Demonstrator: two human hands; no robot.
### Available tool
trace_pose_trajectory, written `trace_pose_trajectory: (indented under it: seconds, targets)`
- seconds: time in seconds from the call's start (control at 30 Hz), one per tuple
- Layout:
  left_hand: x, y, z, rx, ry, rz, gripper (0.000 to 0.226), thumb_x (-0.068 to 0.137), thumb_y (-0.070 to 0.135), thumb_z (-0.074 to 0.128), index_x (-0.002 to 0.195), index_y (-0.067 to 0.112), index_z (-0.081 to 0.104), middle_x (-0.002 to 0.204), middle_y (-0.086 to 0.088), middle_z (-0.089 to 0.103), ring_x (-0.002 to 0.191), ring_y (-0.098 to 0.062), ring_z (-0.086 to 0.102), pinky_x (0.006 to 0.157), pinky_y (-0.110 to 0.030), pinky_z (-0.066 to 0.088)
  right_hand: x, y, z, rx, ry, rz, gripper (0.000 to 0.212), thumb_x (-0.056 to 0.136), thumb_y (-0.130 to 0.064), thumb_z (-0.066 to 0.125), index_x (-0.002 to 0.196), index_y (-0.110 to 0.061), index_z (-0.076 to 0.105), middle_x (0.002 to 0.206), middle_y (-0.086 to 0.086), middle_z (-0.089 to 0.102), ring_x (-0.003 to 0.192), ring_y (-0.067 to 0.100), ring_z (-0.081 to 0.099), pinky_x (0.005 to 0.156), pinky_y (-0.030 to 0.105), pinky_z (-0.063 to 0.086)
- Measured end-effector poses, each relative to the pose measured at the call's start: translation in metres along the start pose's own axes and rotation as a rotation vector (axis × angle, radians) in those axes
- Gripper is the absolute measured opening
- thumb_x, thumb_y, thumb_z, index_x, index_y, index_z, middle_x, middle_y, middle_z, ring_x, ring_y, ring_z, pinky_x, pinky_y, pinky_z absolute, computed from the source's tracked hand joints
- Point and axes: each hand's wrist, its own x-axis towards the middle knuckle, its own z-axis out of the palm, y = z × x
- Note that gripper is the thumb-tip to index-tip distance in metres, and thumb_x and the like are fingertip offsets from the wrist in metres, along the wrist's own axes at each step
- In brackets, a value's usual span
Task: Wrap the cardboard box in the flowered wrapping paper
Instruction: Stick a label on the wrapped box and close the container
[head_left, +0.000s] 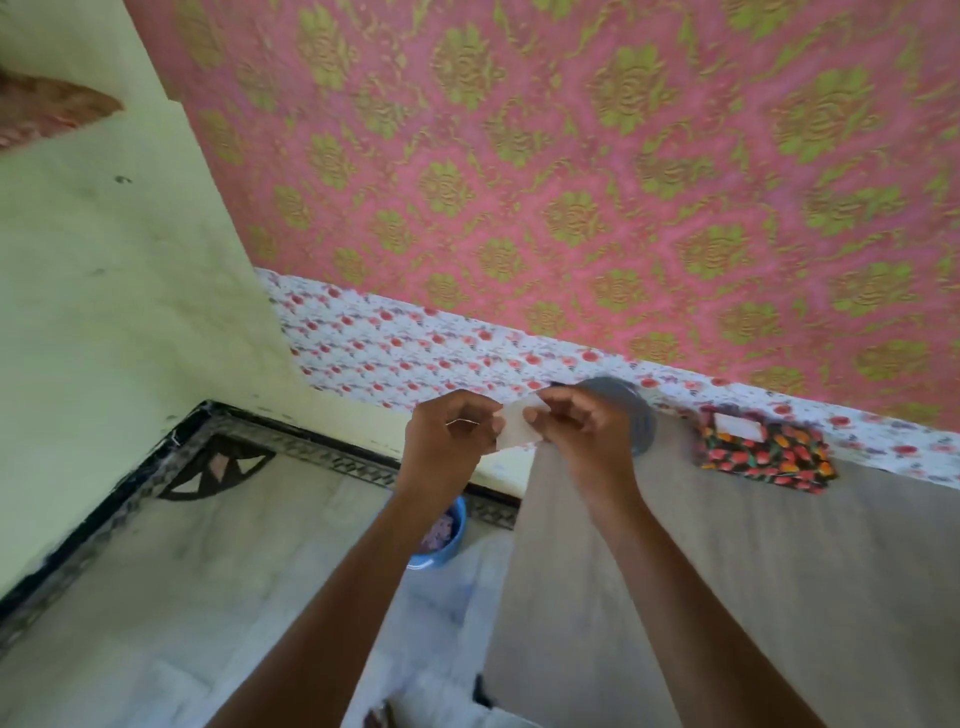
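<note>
Beside wrapped box (763, 456), tape strip (515, 429) between left hand (449, 435) and right hand (583, 427)

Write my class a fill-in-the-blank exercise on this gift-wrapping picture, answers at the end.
1. The left hand and right hand pinch a pale strip of ____ beside its grey roll.
2. The wrapped box shows flowers on a ____ ground.
3. The box lies on the table, to the ____ of both hands.
4. On the floor stands a ____ container.
Answers: tape; black; right; blue.
</note>
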Motion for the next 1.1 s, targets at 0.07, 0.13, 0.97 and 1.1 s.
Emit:
trace_pose_trajectory:
  seconds: [0.07, 0.13, 0.97, 1.1]
  targets:
    - [0.027, -0.009, -0.033, 0.018, -0.011, -0.016, 0.022, 0.086, 0.003, 0.077, 0.080, 0.024, 0.076, 0.075, 0.000, 0.074, 0.075, -0.021, 0.073, 0.071, -0.039, 0.063, 0.012, 0.004, 0.038, -0.028, 0.007, -0.005, 0.040, 0.076, 0.007, 0.081, 0.078, -0.032, 0.078, 0.070, -0.007, 0.071, 0.069, 0.011, 0.065, 0.072, 0.037, 0.055]
    - [0.045, -0.020, -0.056, 0.002, -0.010, -0.032, 0.019, 0.090, 0.008, 0.074, 0.080, 0.025, 0.077, 0.081, 0.000, 0.075, 0.077, -0.020, 0.075, 0.068, -0.036, 0.063, 0.023, 0.010, 0.069, -0.030, 0.022, 0.006, 0.034, 0.072, -0.004, 0.082, 0.076, -0.037, 0.078, 0.069, -0.007, 0.071, 0.070, 0.012, 0.065, 0.072, 0.037, 0.056]
    - [0.269, -0.573, -0.105, 0.472, 0.082, -0.582, 0.006, 0.085, 0.014, 0.076, 0.088, 0.019, 0.075, 0.068, 0.012, 0.069, 0.070, -0.009, 0.069, 0.067, -0.022, 0.051, 0.187, 0.586, 0.252, -0.436, -0.097, 0.651, 0.013, 0.084, -0.003, 0.077, 0.096, -0.005, 0.080, 0.088, 0.011, 0.078, 0.084, 0.024, 0.074, 0.087, 0.046, 0.059]
    - [0.278, -0.692, -0.101, 0.604, 0.036, -0.628, 0.010, 0.083, 0.004, 0.069, 0.083, 0.014, 0.073, 0.063, 0.012, 0.062, 0.061, 0.003, 0.060, 0.057, -0.002, 0.036, 0.177, 0.698, 0.262, -0.575, -0.085, 0.658, 0.014, 0.086, -0.004, 0.066, 0.078, -0.010, 0.076, 0.084, 0.008, 0.078, 0.079, 0.014, 0.068, 0.070, 0.021, 0.049]
